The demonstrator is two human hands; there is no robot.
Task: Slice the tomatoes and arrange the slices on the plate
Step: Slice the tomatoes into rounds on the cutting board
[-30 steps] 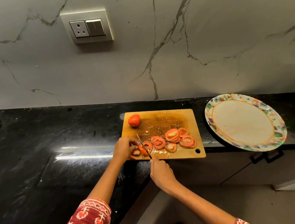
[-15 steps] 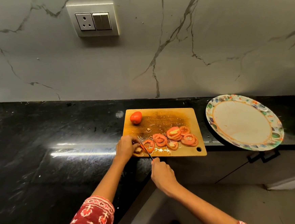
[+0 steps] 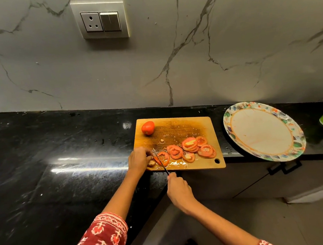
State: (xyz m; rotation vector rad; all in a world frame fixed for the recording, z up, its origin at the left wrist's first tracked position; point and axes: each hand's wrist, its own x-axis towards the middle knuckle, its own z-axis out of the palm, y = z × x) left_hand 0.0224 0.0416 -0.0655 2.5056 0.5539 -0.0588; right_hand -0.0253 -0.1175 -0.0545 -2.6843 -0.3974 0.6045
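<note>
Lying sliced on board (image 3: 176, 125): tomato slices (image 3: 189, 144)

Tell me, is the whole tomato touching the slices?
Apart. The head view shows the whole tomato at the board's far left corner, with bare cutting board between it and the tomato slices.

Veined grey wall (image 3: 227, 39) — black glossy counter (image 3: 52, 150).

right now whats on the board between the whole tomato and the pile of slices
In the head view, nothing solid: only bare wet cutting board with seeds and a small scrap separates the whole tomato from the slices.
</note>
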